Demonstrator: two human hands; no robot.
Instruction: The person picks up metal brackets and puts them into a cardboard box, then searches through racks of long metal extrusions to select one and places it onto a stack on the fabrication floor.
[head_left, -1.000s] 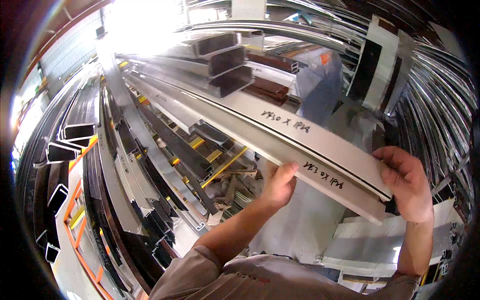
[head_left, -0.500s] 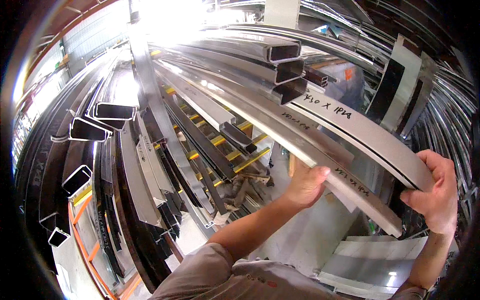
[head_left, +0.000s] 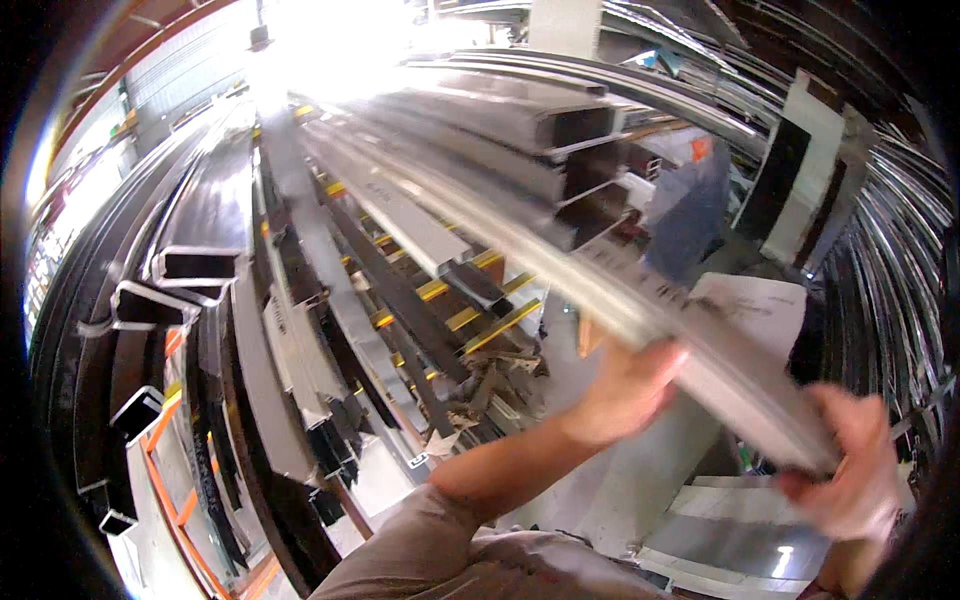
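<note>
A long beige-grey metal profile runs from the far left rack toward my right side. My left hand is closed around it partway along, thumb on top. At its near end my right hand grips it, fingers on top and thumb below; both hands are smeared by motion. Against its far side lies another length with dark handwriting, and I cannot tell whether the two are joined. Several dark-ended box profiles are stacked just beyond.
Racks of long profiles fill the left, their open ends facing me. Yellow-edged rack bars show between them. A whitish sheet stands behind the profile. Thin metal lengths line the right. Pale panels lie low at right.
My right hand has moved down from a separate pale strip to the near end of the profile in my left hand. That strip no longer stands apart. The view has shifted slightly.
</note>
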